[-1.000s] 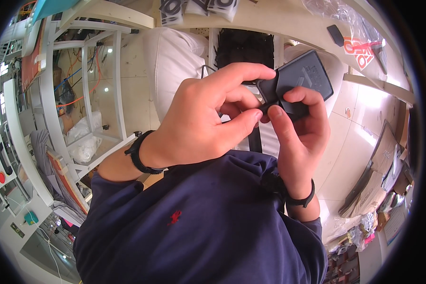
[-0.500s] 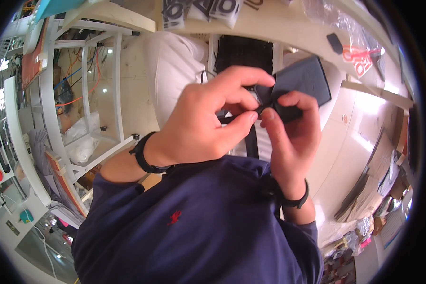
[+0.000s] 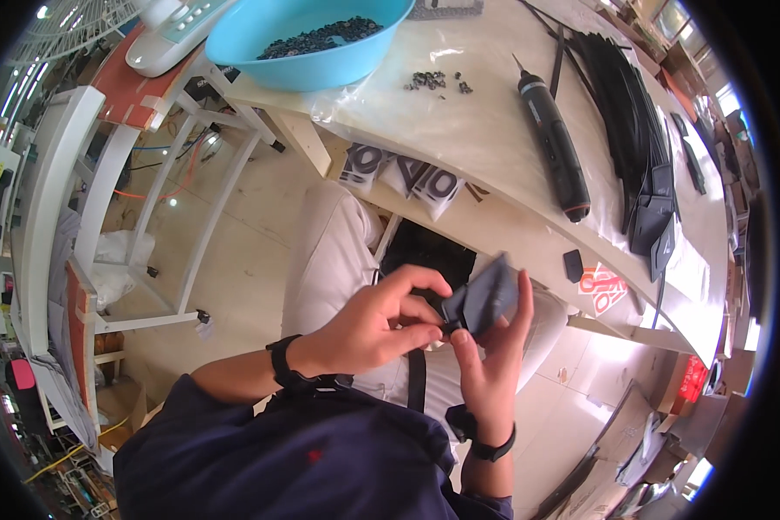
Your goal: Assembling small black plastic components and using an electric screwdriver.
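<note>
A flat, dark grey, four-cornered piece [image 3: 487,299] is held in the air above the person's lap, before the near edge of the pale, plastic-covered worktop [image 3: 468,130]. Both hands touch it, so neither is clearly nearer. The left hand [image 3: 364,331] comes from the left side; its thumb and fingertips are pressed together at the narrow black end of the piece. The right hand [image 3: 494,368] is closed around the wide part, with the thumb on the near side and the fingers behind, at the right. The long axis seems to run from the left fingertips toward the far right, but the piece is blurred, and I cannot tell its exact tilt.

On the worktop, well apart from the hands, a slim black power screwdriver [image 3: 553,143] lies at the far right, its thin tip pointing far and a little left. Small dark metal parts [image 3: 426,81] lie left of this tip, and a light blue plastic basin [image 3: 321,75] stands farther left. Long black strips [image 3: 614,100] lie right of the screwdriver.
</note>
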Demonstrator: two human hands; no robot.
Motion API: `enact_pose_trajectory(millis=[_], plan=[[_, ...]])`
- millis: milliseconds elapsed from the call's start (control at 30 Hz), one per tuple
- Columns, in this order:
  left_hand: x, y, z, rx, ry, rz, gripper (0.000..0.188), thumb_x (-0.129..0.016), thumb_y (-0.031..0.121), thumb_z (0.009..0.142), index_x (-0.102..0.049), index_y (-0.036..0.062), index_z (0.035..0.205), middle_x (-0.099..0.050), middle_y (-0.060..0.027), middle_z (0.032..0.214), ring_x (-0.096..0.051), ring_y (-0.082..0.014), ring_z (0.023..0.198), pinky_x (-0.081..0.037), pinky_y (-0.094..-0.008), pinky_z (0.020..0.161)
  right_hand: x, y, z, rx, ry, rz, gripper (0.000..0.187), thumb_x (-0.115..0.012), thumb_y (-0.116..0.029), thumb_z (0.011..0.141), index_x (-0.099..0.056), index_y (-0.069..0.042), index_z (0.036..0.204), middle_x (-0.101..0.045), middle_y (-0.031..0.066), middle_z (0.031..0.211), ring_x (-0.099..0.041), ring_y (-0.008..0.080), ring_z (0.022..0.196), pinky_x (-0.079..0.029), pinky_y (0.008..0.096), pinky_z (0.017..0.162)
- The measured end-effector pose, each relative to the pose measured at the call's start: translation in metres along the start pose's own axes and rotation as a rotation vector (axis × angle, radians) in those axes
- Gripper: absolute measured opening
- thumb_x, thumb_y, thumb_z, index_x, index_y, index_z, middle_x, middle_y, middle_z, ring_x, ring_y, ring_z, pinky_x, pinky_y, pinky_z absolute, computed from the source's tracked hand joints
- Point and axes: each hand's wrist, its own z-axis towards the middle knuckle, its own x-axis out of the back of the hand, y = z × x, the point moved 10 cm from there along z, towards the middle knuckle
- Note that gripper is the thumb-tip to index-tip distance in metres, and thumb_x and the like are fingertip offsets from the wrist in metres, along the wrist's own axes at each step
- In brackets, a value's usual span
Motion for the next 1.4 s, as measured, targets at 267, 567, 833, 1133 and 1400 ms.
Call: enact_pose_trajectory(millis=[267,567,833,1133,1400], plan=[[0.061,-0.002,-0.006,-0.016,0.225,-0.086,0.023,-0.061,-0.006,0.094,-0.067,-0.006,0.116,-0.074,-0.0139,0.095,-0.067,-0.0105,0.078,-0.053,-0.0237,0.067,-0.015,-0.144,0.107,0.462,0.183,-0.65,0.019,-0.068,-0.01,0.091,-0.068,-0.006,0.109,-0.067,0.0106,0.084,-0.063,0.0219,0.061,-0.047,0.033,0.057],[0.073,-0.004,-0.015,-0.032,0.214,-0.216,0.022,-0.062,0.0,0.096,-0.07,-0.004,0.116,-0.074,-0.0092,0.098,-0.065,-0.0073,0.079,-0.054,-0.0226,0.069,-0.069,-0.141,0.22,0.58,0.108,-1.128,0.012,-0.063,-0.011,0.088,-0.068,-0.004,0.097,-0.069,0.0158,0.097,-0.067,0.0377,0.09,-0.053,0.0438,0.075],[0.086,0.002,-0.014,-0.044,0.236,-0.224,0.022,-0.059,-0.004,0.097,-0.067,-0.0092,0.116,-0.072,-0.0145,0.097,-0.07,-0.0143,0.085,-0.057,-0.0264,0.068,-0.071,-0.135,0.229,0.566,0.037,-1.105,0.012,-0.062,-0.008,0.086,-0.067,-0.002,0.096,-0.069,0.0207,0.093,-0.067,0.041,0.087,-0.053,0.0453,0.076],[0.077,0.01,-0.011,-0.055,0.242,-0.19,0.022,-0.059,-0.002,0.097,-0.067,-0.0086,0.116,-0.073,-0.0159,0.097,-0.069,-0.0137,0.08,-0.057,-0.027,0.067,-0.062,-0.127,0.234,0.629,0.068,-1.09,0.011,-0.056,-0.006,0.088,-0.064,0.0,0.092,-0.066,0.0241,0.088,-0.065,0.0431,0.083,-0.053,0.0469,0.072],[0.072,0.013,-0.015,-0.09,0.274,-0.21,0.022,-0.061,0.0,0.096,-0.068,-0.0065,0.116,-0.073,-0.0131,0.095,-0.065,-0.0098,0.074,-0.055,-0.0243,0.066,-0.06,-0.13,0.229,0.633,0.08,-1.096,0.011,-0.059,-0.006,0.086,-0.064,0.0,0.094,-0.068,0.0227,0.091,-0.066,0.0421,0.084,-0.053,0.0464,0.075]])
